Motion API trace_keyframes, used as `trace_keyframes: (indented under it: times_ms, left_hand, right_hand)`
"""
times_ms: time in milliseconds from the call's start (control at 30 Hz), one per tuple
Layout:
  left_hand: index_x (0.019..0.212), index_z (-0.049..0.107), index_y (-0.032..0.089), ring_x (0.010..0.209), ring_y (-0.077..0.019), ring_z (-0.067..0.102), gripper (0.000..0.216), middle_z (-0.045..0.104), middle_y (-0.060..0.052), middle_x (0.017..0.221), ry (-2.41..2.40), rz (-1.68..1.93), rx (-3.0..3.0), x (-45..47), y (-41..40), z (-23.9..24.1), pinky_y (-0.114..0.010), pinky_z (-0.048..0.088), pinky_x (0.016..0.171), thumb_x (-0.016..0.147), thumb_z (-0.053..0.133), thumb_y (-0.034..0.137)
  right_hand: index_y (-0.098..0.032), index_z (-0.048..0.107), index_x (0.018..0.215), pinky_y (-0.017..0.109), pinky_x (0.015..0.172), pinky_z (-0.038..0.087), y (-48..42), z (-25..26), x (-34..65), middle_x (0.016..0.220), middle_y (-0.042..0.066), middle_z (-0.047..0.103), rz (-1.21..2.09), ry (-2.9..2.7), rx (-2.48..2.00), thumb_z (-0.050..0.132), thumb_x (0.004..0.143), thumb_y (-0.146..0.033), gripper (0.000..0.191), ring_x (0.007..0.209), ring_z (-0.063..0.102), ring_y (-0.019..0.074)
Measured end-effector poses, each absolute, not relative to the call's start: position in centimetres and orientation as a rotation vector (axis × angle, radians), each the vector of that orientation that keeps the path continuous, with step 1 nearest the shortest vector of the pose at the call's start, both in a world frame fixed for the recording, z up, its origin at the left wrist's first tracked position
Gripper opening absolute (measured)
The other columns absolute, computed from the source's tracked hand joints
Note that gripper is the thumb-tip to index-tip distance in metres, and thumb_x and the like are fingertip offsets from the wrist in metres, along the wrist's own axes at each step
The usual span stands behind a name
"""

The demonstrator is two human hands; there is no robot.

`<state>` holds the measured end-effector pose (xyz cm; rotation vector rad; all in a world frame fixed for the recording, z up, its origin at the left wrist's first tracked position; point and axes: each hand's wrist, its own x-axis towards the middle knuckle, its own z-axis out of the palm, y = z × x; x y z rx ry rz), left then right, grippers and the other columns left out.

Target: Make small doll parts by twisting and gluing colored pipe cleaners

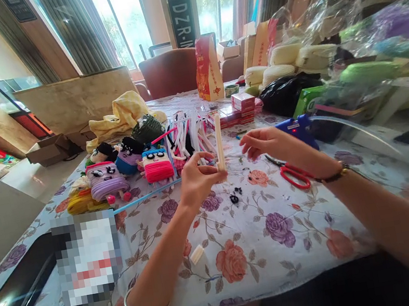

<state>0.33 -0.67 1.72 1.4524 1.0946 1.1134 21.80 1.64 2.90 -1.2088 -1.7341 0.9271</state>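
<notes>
My left hand [202,174] is closed, thumb and fingers pinching a narrow bundle of cream pipe cleaners [219,142] that stands upright above the table. To its right, my right hand [264,143] hovers with loosely bent fingers apart and nothing visible in them. Beside that hand is a blue glue gun [298,131] with a small red light. Red-handled scissors [294,176] lie under my right wrist. Small black scraps [235,198] lie between my forearms. A short cream piece [197,254] rests on the flowered tablecloth near my left forearm.
Several finished fuzzy dolls [157,164] sit at the left, beside a heap of white, black and pink pipe cleaners [189,134]. A black tray [18,286] lies at front left. Bagged coils [368,71] crowd the right; a red paper bag [207,68] stands behind.
</notes>
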Motion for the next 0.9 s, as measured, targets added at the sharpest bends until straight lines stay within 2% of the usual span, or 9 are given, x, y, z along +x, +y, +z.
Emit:
trace_keyframes:
  times_ms: [67, 133, 233, 300, 400, 533, 733, 900]
  left_hand:
    - [0.082, 0.053, 0.018, 0.054, -0.0123, 0.062, 0.036, 0.068, 0.002, 0.060, 1.127, 1.158, 1.472, 0.2, -0.5, 1.6, -0.019, 0.046, 0.051, 0.055, 0.075, 0.016]
    - [0.074, 0.052, 0.017, 0.052, -0.0115, 0.060, 0.030, 0.067, 0.002, 0.058, 1.147, 1.183, 1.497, 0.1, -0.4, 1.5, -0.018, 0.044, 0.050, 0.055, 0.075, 0.017]
    - [0.068, 0.058, 0.015, 0.054, -0.0118, 0.060, 0.021, 0.065, 0.001, 0.057, 1.154, 1.190, 1.527, -0.1, -0.2, 1.3, -0.019, 0.045, 0.052, 0.056, 0.074, 0.020]
    - [0.071, 0.064, 0.015, 0.056, -0.0124, 0.061, 0.019, 0.065, 0.000, 0.058, 1.151, 1.195, 1.514, -0.1, -0.1, 1.3, -0.021, 0.048, 0.056, 0.056, 0.074, 0.021]
    - [0.078, 0.070, 0.014, 0.057, -0.0120, 0.061, 0.023, 0.065, 0.000, 0.058, 1.150, 1.204, 1.490, -0.2, -0.1, 1.3, -0.022, 0.049, 0.059, 0.057, 0.074, 0.022]
    - [0.082, 0.073, 0.014, 0.056, -0.0111, 0.060, 0.026, 0.065, 0.000, 0.059, 1.162, 1.214, 1.473, -0.2, 0.0, 1.3, -0.021, 0.049, 0.059, 0.057, 0.074, 0.021]
    - [0.084, 0.074, 0.014, 0.056, -0.0111, 0.061, 0.029, 0.066, 0.000, 0.060, 1.147, 1.225, 1.451, -0.2, 0.1, 1.2, -0.022, 0.050, 0.060, 0.056, 0.076, 0.021]
    - [0.085, 0.074, 0.015, 0.057, -0.0109, 0.061, 0.028, 0.066, 0.000, 0.061, 1.172, 1.235, 1.464, -0.3, 0.1, 1.2, -0.022, 0.050, 0.062, 0.058, 0.075, 0.022]
  right_hand:
    - [-0.016, 0.060, 0.068, 0.028, 0.055, 0.042, 1.9, 3.8, 24.3, 0.062, 0.004, 0.062, 0.660, -2.006, -1.501, 0.051, 0.082, -0.049, 0.037, 0.054, 0.056, 0.0120]
    - [-0.016, 0.060, 0.061, 0.030, 0.055, 0.039, 2.0, 4.4, 26.7, 0.058, 0.005, 0.061, 0.448, -2.221, -1.815, 0.052, 0.081, -0.042, 0.034, 0.053, 0.054, 0.0135]
    - [-0.016, 0.059, 0.053, 0.031, 0.051, 0.037, 1.8, 4.4, 28.7, 0.054, 0.005, 0.060, 0.452, -2.350, -2.159, 0.060, 0.074, -0.037, 0.029, 0.051, 0.053, 0.0159]
    - [-0.017, 0.060, 0.051, 0.030, 0.047, 0.035, 1.7, 4.0, 28.9, 0.054, 0.005, 0.060, 0.450, -2.366, -2.254, 0.068, 0.063, -0.033, 0.023, 0.050, 0.053, 0.0169]
    - [-0.017, 0.058, 0.044, 0.029, 0.046, 0.033, 1.5, 3.8, 28.2, 0.049, 0.004, 0.058, 0.516, -2.402, -2.287, 0.071, 0.056, -0.029, 0.022, 0.048, 0.052, 0.0168]
    - [-0.017, 0.058, 0.041, 0.028, 0.045, 0.032, 1.3, 3.9, 27.8, 0.046, 0.004, 0.055, 0.710, -2.476, -2.282, 0.064, 0.061, -0.030, 0.025, 0.045, 0.050, 0.0147]
    - [-0.018, 0.051, 0.040, 0.027, 0.040, 0.024, 1.5, 3.9, 28.6, 0.042, 0.001, 0.044, 0.697, -2.524, -2.247, 0.062, 0.063, -0.044, 0.037, 0.040, 0.037, 0.0099]
    - [-0.018, 0.053, 0.051, 0.026, 0.043, 0.028, 1.6, 4.3, 28.2, 0.047, 0.000, 0.047, 0.841, -2.538, -2.041, 0.059, 0.065, -0.035, 0.023, 0.044, 0.041, 0.0104]
